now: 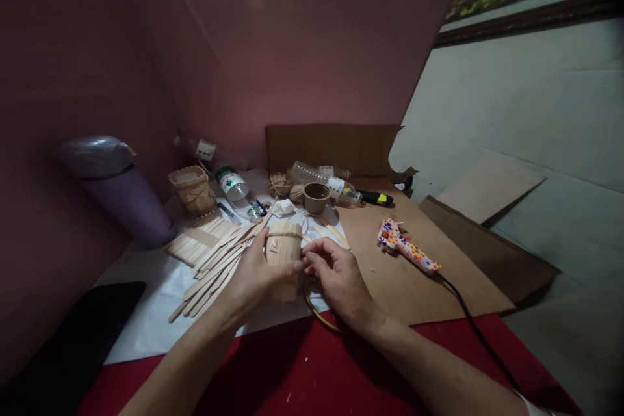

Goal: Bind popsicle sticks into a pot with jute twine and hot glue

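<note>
From where I stand: way through between right hand and glue gun, over cardboard | trailing cord crosses farther right | fanned sticks crowd left hand | brown cup, bottle block behind

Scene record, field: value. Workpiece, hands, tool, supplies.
Workpiece: stick-covered cylinder, roughly upright, twine band near top
Left hand: holding the cylinder, thumb across its front
Right hand: at the cylinder's right side; anything pinched is unclear
Tool: patterned glue gun, lying on cardboard
Supplies: loose wooden sticks, twine ball, green-labelled bottle
</note>
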The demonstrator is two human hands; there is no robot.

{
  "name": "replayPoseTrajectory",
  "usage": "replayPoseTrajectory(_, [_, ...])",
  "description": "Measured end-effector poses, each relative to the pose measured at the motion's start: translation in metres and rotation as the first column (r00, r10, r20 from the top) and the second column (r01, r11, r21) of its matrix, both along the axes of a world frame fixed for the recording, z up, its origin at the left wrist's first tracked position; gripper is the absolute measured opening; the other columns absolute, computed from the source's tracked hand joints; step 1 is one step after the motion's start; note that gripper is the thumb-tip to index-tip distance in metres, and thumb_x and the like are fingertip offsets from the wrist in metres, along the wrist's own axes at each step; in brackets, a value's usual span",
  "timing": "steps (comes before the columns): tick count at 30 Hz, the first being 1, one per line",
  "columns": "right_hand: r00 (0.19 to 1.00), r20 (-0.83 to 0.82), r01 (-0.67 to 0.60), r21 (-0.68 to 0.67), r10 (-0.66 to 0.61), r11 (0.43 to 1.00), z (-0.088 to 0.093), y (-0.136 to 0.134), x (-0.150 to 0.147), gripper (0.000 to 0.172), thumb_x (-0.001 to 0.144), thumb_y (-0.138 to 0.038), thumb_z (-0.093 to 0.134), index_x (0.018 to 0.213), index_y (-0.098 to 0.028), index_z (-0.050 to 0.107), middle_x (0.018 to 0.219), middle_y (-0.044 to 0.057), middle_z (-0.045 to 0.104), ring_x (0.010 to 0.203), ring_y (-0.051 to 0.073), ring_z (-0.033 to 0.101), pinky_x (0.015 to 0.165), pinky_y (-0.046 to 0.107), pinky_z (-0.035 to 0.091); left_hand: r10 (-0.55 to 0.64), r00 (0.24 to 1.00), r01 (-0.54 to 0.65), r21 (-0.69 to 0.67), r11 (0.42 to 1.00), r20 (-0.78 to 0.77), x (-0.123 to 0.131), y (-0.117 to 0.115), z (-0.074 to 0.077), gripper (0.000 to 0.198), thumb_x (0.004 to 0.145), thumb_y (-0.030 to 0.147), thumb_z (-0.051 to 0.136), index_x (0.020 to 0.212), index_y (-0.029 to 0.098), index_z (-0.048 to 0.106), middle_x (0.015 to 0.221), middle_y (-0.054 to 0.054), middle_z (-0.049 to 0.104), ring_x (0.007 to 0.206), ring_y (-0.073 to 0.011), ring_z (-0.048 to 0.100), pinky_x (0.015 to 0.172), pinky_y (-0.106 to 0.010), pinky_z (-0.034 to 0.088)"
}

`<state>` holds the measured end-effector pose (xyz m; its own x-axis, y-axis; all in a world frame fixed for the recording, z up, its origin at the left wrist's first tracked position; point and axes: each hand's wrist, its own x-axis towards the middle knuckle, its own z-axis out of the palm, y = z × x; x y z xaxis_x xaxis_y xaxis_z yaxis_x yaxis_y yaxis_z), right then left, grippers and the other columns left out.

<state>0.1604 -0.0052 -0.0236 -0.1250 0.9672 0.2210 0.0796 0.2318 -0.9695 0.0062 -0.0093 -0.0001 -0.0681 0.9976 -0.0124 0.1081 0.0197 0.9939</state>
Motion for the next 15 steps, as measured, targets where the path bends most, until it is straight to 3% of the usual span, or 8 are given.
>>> replayPoseTrajectory(4, [0.998,-0.040,0.049,0.022,-0.048,0.999,0.011,-0.003,0.006,0.010,0.081,-0.028,0.064,0.077,-0.020,0.068,0.077,0.002,0.062,0.075,0.017,0.058,0.064,0.027,0.047,-0.044,0.999,0.044,-0.052,0.998,-0.005,0.005,-0.006,-0.004,0.101,0.054,0.031,0.085,0.142,0.016,0.038,0.111,-0.014,0.069,0.097,-0.0283,0.067,0.075,-0.035,0.055])
replayPoseTrajectory(8, [0.978,-0.199,-0.078,-0.060,0.065,0.995,0.020,-0.009,0.009,0.013,0.082,-0.033,0.066,0.086,-0.020,0.065,0.069,-0.001,0.062,0.062,0.013,0.057,0.058,0.025,0.046,-0.049,0.999,0.049,-0.103,0.993,0.002,0.010,-0.011,-0.004,0.120,0.049,0.035,0.090,0.149,0.015,0.026,0.111,-0.016,0.068,0.094,-0.0288,0.068,0.072,-0.034,0.055])
replayPoseTrajectory(15, [0.994,-0.085,-0.077,-0.061,0.072,0.995,0.027,-0.017,0.007,0.011,0.078,-0.028,0.068,0.074,-0.019,0.064,0.068,-0.002,0.059,0.060,0.012,0.052,0.057,0.025,0.043,-0.090,0.995,0.082,-0.149,0.985,-0.046,0.016,-0.017,0.003,0.124,0.051,0.029,0.089,0.152,0.018,0.019,0.114,-0.013,0.068,0.093,-0.0271,0.068,0.071,-0.032,0.056])
